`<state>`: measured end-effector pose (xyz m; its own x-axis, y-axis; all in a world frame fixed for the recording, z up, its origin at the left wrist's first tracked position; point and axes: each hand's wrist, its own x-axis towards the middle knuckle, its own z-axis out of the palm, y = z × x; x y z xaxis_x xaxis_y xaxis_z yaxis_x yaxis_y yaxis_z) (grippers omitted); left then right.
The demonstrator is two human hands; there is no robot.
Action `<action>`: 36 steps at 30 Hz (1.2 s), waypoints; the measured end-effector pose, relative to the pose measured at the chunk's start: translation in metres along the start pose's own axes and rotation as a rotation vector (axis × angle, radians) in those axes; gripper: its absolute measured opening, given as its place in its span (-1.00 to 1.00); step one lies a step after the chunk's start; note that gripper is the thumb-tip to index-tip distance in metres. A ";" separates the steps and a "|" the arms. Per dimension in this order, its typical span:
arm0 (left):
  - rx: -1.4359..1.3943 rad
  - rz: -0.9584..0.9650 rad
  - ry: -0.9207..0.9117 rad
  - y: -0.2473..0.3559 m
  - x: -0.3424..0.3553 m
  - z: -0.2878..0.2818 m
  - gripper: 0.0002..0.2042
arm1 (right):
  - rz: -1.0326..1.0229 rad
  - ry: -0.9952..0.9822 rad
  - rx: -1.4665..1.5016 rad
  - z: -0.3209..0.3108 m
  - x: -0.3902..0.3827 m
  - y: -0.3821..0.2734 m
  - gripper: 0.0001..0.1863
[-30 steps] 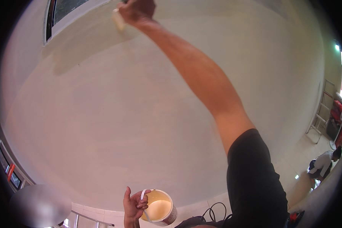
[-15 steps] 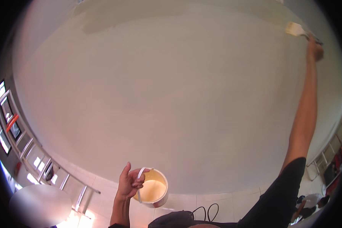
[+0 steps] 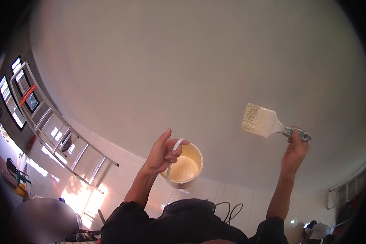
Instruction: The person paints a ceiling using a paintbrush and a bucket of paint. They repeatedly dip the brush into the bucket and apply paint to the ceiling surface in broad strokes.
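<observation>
My right hand [image 3: 293, 156] grips the worn, paint-spotted handle of a wide paintbrush [image 3: 268, 123]. The brush is held sideways, its pale, paint-coated bristles pointing left, in front of the wall [image 3: 183, 77]. Whether the bristles touch the wall I cannot tell. My left hand [image 3: 163, 153] has its fingers hooked round the white handle of a paint bucket [image 3: 198, 162], with the thumb sticking up. The bucket hangs at waist height and holds cream-coloured paint, its surface visible through the open top.
An aluminium ladder [image 3: 71, 138] with an orange piece on it stands at the left. Light tiles [image 3: 232, 197] cover the floor below the wall. A blurred round shape [image 3: 44, 219] fills the lower left corner. Another ladder-like frame [image 3: 340, 194] and a person [image 3: 315, 231] are at the lower right.
My right hand has come down and inward from the upper right of the wall, bringing the paintbrush close to me. The left hand and bucket appear higher and further right as the view shifted.
</observation>
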<state>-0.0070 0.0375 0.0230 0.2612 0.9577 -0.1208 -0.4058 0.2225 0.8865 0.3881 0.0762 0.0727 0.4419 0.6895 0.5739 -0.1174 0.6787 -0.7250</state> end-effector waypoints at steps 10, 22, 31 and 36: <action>0.031 -0.020 0.110 -0.013 -0.012 -0.006 -0.43 | -0.666 -0.485 -0.547 0.088 -0.106 0.041 -0.73; -0.037 0.035 0.276 -0.046 -0.021 -0.032 -0.69 | -0.802 -0.646 -0.511 0.159 -0.172 0.099 -0.53; -0.118 0.163 0.673 -0.050 -0.043 -0.032 -0.77 | -0.732 -0.675 -0.389 0.192 -0.209 0.118 -0.55; -0.083 0.229 0.771 -0.048 -0.057 -0.042 -0.64 | -0.665 -0.690 -0.330 0.209 -0.229 0.125 -0.55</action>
<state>-0.0388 -0.0201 -0.0314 -0.5014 0.8309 -0.2410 -0.4480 -0.0110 0.8940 0.0864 0.0560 -0.0700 -0.2945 0.2636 0.9186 0.2632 0.9464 -0.1872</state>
